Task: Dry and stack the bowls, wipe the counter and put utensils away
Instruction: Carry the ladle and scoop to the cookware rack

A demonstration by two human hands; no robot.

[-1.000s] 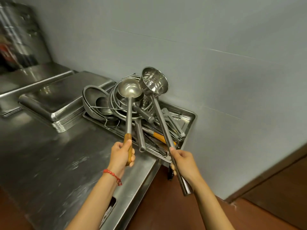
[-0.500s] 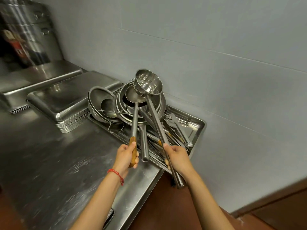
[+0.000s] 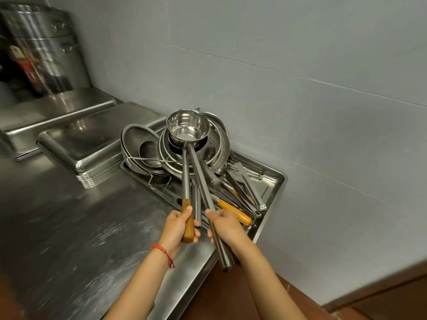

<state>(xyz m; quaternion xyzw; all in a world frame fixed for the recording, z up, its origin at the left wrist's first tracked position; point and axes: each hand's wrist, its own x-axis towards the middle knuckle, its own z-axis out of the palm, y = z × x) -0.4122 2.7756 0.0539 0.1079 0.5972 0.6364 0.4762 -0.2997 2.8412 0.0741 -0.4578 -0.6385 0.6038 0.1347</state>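
My left hand (image 3: pixel 179 227) grips the wooden handle of a steel ladle (image 3: pixel 186 181); its bowl lies hidden under the other scoop, over the stacked bowls. My right hand (image 3: pixel 227 227) grips the long steel handle of a deep steel scoop (image 3: pixel 188 128), whose cup rests on top of the stacked bowls and colander (image 3: pixel 217 144). Both handles slant toward me over a steel tray (image 3: pixel 275 188) full of utensils: tongs, a spatula with an orange handle (image 3: pixel 233 210), and mesh strainers (image 3: pixel 136 139) at its left end.
The steel counter (image 3: pixel 69 227) stretches left and toward me; its right edge ends beside the tray, above a red-brown floor. A stack of inverted steel trays (image 3: pixel 97 139) sits left of the utensil tray, more trays and large steel pots (image 3: pixel 44 54) farther back. A grey tiled wall runs behind.
Both hands have lowered their utensils: the ladle's bowl has gone down onto the stacked bowls and the scoop's cup has settled on top of it. The handles have drawn closer together.
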